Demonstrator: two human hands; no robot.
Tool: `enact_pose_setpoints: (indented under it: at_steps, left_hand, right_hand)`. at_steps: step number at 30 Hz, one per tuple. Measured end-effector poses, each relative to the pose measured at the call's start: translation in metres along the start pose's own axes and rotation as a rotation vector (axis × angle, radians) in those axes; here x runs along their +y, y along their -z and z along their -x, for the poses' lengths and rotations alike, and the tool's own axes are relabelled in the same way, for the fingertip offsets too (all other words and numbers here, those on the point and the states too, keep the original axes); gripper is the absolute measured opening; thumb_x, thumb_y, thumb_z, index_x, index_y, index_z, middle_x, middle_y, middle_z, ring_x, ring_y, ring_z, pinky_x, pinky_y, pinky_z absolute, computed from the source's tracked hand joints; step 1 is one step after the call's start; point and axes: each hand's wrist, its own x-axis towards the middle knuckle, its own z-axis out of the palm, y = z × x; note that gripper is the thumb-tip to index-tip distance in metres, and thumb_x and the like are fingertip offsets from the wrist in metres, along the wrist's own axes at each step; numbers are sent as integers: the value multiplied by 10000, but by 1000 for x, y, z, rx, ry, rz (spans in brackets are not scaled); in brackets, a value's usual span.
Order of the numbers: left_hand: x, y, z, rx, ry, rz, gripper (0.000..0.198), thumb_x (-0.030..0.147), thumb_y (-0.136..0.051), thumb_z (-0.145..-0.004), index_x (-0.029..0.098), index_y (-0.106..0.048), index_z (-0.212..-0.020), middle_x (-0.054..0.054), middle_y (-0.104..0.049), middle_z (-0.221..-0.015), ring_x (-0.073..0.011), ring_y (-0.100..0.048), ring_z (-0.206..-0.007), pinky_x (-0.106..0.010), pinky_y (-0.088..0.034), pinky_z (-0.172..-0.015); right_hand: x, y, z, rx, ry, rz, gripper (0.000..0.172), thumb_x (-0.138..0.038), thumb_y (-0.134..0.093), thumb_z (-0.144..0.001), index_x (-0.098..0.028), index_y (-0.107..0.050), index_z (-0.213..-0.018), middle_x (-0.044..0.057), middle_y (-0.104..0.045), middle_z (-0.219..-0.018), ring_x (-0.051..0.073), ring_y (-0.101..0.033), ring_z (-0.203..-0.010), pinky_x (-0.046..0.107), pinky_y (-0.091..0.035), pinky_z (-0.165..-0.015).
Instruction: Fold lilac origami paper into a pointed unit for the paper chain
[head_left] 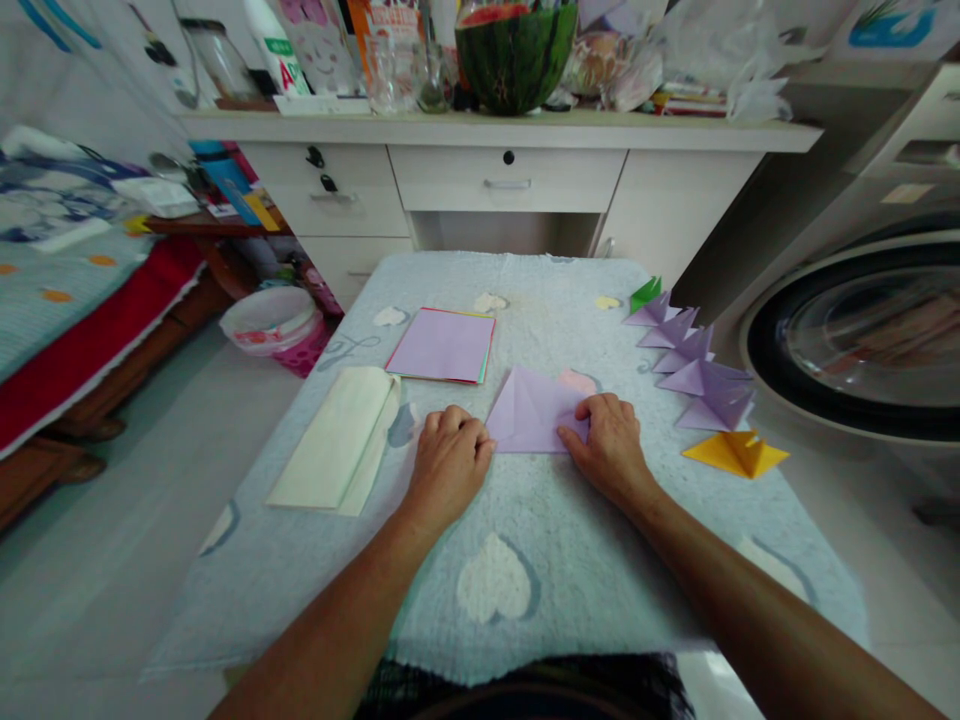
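Note:
A lilac sheet of paper (529, 410), partly folded with a raised peak, lies on the pale blue cloth (525, 540) in front of me. My left hand (448, 462) is curled into a loose fist and presses on the sheet's lower left corner. My right hand (611, 440) has its fingers bent down on the sheet's lower right corner. Both hands pin the paper flat against the cloth.
A stack of coloured paper squares (442, 345) lies further back. A cream folded sheet (341, 440) is at the left. Several folded lilac pieces (694, 365), a green one (645, 293) and a yellow one (736, 453) line the right edge. A desk (510, 180) stands behind, a washing machine (862, 330) to the right.

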Motion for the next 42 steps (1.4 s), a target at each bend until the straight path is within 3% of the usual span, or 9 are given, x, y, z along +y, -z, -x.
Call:
enact_pose_setpoints:
  at_steps: [10, 13, 17, 22, 27, 35, 38, 42]
  left_hand:
    - [0, 0, -1, -17, -3, -7, 107, 272, -569, -872, 201, -619, -809, -67, -567, -934, -250, -500, -953, -426, -402, -895]
    - [1, 0, 0, -12, 4, -5, 108, 271, -571, -871, 200, -617, -805, -69, -566, -942, -248, -500, -950, -422, -403, -891]
    - [3, 1, 0, -3, 12, -3, 105, 267, -568, -872, 205, -617, -801, -65, -561, -933, -246, -495, -952, -415, -401, -892]
    - [5, 2, 0, 0, 25, -5, 89, 262, -586, -863, 206, -609, -798, -61, -553, -934, -242, -491, -952, -407, -407, -893]
    - [4, 1, 1, 17, 24, 18, 87, 259, -600, -856, 203, -605, -790, -61, -548, -932, -239, -486, -953, -414, -401, -904]
    - [-4, 3, 3, 30, 49, 41, 95, 260, -613, -842, 195, -610, -773, -67, -560, -953, -237, -498, -954, -415, -401, -903]
    - [-6, 4, 2, 29, 60, 54, 103, 252, -607, -834, 197, -602, -748, -62, -558, -930, -240, -504, -964, -418, -398, -911]
    - [-8, 4, 3, 35, 59, 66, 57, 248, -618, -821, 202, -599, -794, -55, -556, -929, -242, -507, -983, -418, -394, -923]
  right_hand:
    - [-8, 11, 1, 38, 63, 100, 194, -343, -618, -835, -184, -594, -943, 117, -551, -1016, 283, -459, -927, 384, -355, -769]
    - [-11, 12, -2, -60, 202, 66, 102, -242, -553, -883, -183, -629, -917, 98, -592, -957, 255, -487, -895, 373, -376, -785]
    - [-10, 9, -5, -201, 383, -63, 263, -114, -415, -915, -188, -667, -925, 76, -641, -938, 209, -540, -903, 325, -424, -833]
    - [-11, 11, -2, -206, 414, -72, 303, -70, -409, -882, -164, -681, -976, 94, -652, -1004, 208, -561, -966, 320, -442, -895]
    - [-22, 20, 0, -248, 401, 13, 220, -249, -469, -940, -141, -656, -981, 114, -621, -970, 231, -553, -927, 358, -439, -878]
    - [-27, 27, -3, -345, 413, 136, 276, -389, -529, -929, -131, -591, -1005, 141, -572, -1013, 252, -529, -920, 374, -423, -841]
    - [-35, 26, -6, -348, 378, 193, 346, -456, -478, -940, -133, -587, -996, 154, -574, -1004, 262, -537, -902, 384, -422, -820]
    - [-51, 18, -10, -331, 212, 293, 548, -625, -388, -917, -124, -583, -1025, 195, -580, -1018, 305, -553, -913, 409, -429, -766]
